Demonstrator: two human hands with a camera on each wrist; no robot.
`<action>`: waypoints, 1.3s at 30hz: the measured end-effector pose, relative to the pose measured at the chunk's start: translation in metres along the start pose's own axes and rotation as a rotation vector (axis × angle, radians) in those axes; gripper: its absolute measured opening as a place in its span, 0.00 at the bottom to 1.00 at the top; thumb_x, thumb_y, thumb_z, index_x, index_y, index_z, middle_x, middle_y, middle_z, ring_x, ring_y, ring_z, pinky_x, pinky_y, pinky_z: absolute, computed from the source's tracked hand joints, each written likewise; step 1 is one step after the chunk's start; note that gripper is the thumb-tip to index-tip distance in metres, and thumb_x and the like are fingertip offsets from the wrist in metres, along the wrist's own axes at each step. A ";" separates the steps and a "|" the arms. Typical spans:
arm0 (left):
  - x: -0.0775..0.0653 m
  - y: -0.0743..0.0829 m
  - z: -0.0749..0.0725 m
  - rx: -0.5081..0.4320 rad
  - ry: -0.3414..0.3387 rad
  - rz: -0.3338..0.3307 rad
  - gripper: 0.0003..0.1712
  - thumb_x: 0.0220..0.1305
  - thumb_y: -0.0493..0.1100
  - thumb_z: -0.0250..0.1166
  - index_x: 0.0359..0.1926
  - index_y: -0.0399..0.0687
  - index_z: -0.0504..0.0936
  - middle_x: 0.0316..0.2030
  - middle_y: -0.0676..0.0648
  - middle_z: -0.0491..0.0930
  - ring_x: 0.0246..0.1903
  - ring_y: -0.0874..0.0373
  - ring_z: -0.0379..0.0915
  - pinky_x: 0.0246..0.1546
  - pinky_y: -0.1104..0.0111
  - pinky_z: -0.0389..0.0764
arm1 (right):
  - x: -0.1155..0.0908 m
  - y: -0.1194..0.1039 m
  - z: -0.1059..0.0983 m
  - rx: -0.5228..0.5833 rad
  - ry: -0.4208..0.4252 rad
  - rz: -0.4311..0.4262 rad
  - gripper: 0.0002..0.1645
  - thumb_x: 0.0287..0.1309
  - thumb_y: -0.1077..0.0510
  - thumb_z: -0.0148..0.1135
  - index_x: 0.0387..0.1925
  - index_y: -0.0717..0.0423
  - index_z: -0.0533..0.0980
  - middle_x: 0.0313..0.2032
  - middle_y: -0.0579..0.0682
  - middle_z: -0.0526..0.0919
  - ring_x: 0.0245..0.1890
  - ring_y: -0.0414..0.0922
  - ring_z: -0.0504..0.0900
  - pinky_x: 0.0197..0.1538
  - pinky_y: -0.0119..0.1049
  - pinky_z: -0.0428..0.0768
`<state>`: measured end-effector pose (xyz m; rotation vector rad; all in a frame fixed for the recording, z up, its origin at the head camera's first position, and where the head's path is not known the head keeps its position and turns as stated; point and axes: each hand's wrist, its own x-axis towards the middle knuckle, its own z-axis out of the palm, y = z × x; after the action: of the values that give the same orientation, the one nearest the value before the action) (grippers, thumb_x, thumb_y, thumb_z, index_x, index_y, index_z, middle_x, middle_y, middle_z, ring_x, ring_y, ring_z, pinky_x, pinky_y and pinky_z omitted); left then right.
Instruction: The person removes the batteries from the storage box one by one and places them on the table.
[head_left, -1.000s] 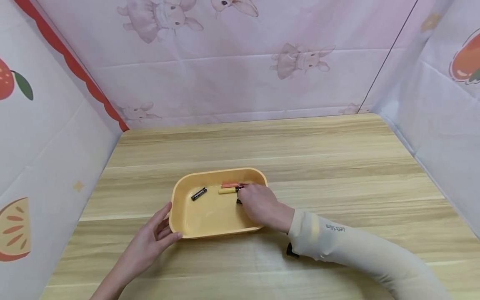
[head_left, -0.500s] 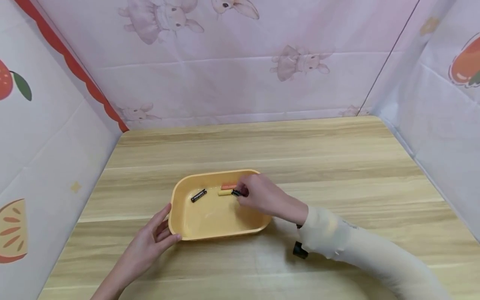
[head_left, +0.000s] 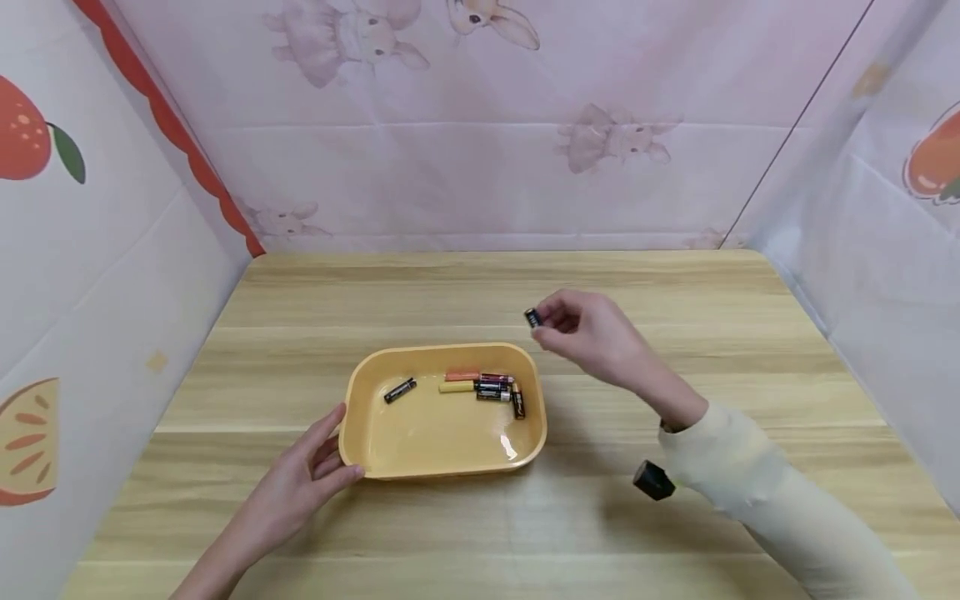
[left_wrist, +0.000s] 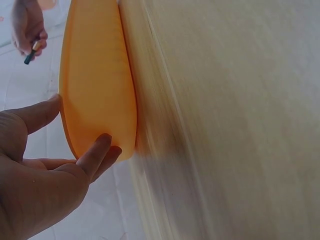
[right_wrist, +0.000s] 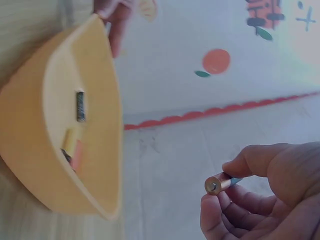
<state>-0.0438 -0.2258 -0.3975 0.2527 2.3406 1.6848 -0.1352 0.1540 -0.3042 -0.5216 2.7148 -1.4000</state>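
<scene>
A yellow plastic basin (head_left: pixel 435 437) stands on the table, and my left hand (head_left: pixel 292 487) holds its left end, thumb at the near corner, fingers against the outer wall. My right hand (head_left: pixel 603 342) is raised beyond the basin's far right corner. Between its thumb and fingertips it pinches a small battery (right_wrist: pixel 219 184) with a copper-coloured end and a dark body. Inside the basin, one black battery (head_left: pixel 400 390) lies apart at the left. An orange battery (head_left: pixel 462 375), a yellow battery (head_left: pixel 457 387) and several dark batteries (head_left: pixel 492 392) lie grouped at the right.
The wood-grain table (head_left: pixel 360 292) reaches back to a pink rabbit-print cloth (head_left: pixel 465 183). Fruit-print cloths hang at both sides. A black block-shaped piece (head_left: pixel 654 481) shows beneath the right sleeve (head_left: pixel 780 492).
My right hand has lifted a battery out of the basin and moved back and to the right, past the rim. The batteries at the right now show. My left hand stays at the basin's left end.
</scene>
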 end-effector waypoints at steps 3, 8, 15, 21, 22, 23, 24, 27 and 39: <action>0.000 0.001 -0.001 0.004 -0.004 0.000 0.49 0.67 0.28 0.68 0.79 0.27 0.47 0.75 0.24 0.52 0.65 0.30 0.68 0.56 0.71 0.82 | -0.004 0.003 -0.015 0.053 0.037 0.027 0.10 0.66 0.64 0.67 0.46 0.66 0.81 0.36 0.56 0.85 0.35 0.50 0.83 0.36 0.30 0.85; 0.000 0.002 -0.001 0.005 -0.012 -0.015 0.50 0.66 0.28 0.68 0.79 0.27 0.47 0.75 0.24 0.51 0.65 0.30 0.68 0.56 0.70 0.82 | -0.012 0.006 -0.033 0.085 0.072 0.073 0.12 0.69 0.60 0.66 0.48 0.64 0.80 0.37 0.56 0.86 0.35 0.48 0.84 0.38 0.32 0.86; 0.004 0.007 -0.004 0.035 -0.014 -0.036 0.50 0.68 0.29 0.68 0.80 0.29 0.47 0.75 0.25 0.52 0.66 0.32 0.68 0.56 0.68 0.82 | -0.019 0.007 -0.047 0.124 0.125 0.067 0.13 0.69 0.60 0.66 0.49 0.66 0.79 0.38 0.58 0.86 0.35 0.43 0.85 0.38 0.31 0.86; 0.005 0.007 -0.005 0.042 -0.012 -0.017 0.50 0.67 0.28 0.68 0.79 0.28 0.47 0.76 0.24 0.51 0.65 0.31 0.69 0.56 0.68 0.82 | -0.024 0.012 -0.052 0.152 0.149 0.067 0.13 0.69 0.61 0.66 0.48 0.68 0.79 0.37 0.56 0.86 0.36 0.42 0.86 0.38 0.31 0.87; 0.004 0.006 -0.005 0.041 -0.011 -0.012 0.50 0.67 0.28 0.68 0.79 0.28 0.47 0.75 0.24 0.51 0.65 0.31 0.69 0.56 0.68 0.82 | -0.025 0.013 -0.052 0.155 0.150 0.066 0.13 0.69 0.61 0.66 0.48 0.68 0.79 0.37 0.56 0.85 0.36 0.42 0.85 0.38 0.31 0.87; 0.004 0.005 -0.004 0.037 -0.010 -0.009 0.50 0.67 0.28 0.68 0.79 0.28 0.47 0.76 0.24 0.51 0.65 0.31 0.69 0.56 0.68 0.83 | -0.025 0.015 -0.053 0.157 0.149 0.069 0.13 0.68 0.62 0.66 0.48 0.69 0.79 0.37 0.55 0.85 0.36 0.42 0.85 0.38 0.31 0.87; 0.004 0.005 -0.004 0.034 -0.009 -0.006 0.50 0.67 0.28 0.68 0.79 0.28 0.47 0.76 0.24 0.51 0.65 0.31 0.69 0.56 0.68 0.83 | -0.025 0.017 -0.053 0.158 0.145 0.071 0.13 0.68 0.62 0.66 0.47 0.69 0.79 0.36 0.56 0.85 0.35 0.42 0.85 0.37 0.31 0.87; 0.003 0.003 -0.003 0.026 -0.005 -0.002 0.50 0.66 0.28 0.68 0.79 0.28 0.47 0.76 0.24 0.51 0.65 0.30 0.69 0.56 0.68 0.83 | -0.025 0.024 -0.052 0.163 0.128 0.085 0.12 0.68 0.64 0.65 0.47 0.71 0.79 0.36 0.57 0.85 0.34 0.42 0.84 0.37 0.31 0.87; 0.000 -0.001 0.002 0.009 0.010 0.020 0.49 0.66 0.27 0.68 0.78 0.26 0.48 0.74 0.23 0.54 0.64 0.30 0.70 0.55 0.71 0.83 | -0.022 0.084 -0.025 0.228 -0.015 0.292 0.15 0.71 0.64 0.61 0.50 0.74 0.75 0.37 0.59 0.85 0.36 0.47 0.84 0.40 0.38 0.89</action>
<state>-0.0436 -0.2248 -0.3993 0.2707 2.3608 1.6889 -0.1424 0.2255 -0.3584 -0.1155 2.4479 -1.5814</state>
